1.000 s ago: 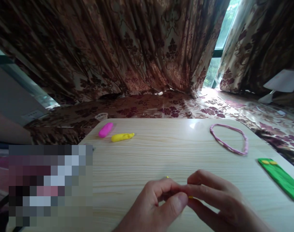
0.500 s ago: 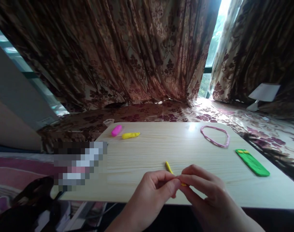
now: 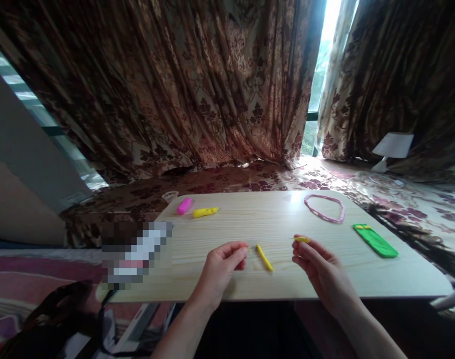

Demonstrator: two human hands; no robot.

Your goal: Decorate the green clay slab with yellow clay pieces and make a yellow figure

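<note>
My right hand [image 3: 319, 264] pinches a small yellow piece of modelling clay [image 3: 302, 240] between thumb and fingertips, above the table. Apart from it, my left hand [image 3: 225, 262] is closed in a pinch; a faint speck shows at its fingertips, too small to name. Between the two hands a thin yellow clay roll [image 3: 264, 258] lies slanted on the table. Off to the right is a flat green clay slab [image 3: 377, 241] with two small yellow pieces [image 3: 363, 227] on its far end.
At the table's [image 3: 242, 224] back left lie a pink clay lump [image 3: 184, 206] and a thicker yellow clay piece [image 3: 205, 212]. A pinkish twisted loop [image 3: 326, 215] lies at the back right. A blurred-out object [image 3: 141, 254] covers the left edge. A white lamp [image 3: 393, 145] stands beyond.
My hands, together before, have moved apart, the right one carrying the small yellow piece. The thin yellow roll has come fully into view. The camera view has shifted, showing more of the table.
</note>
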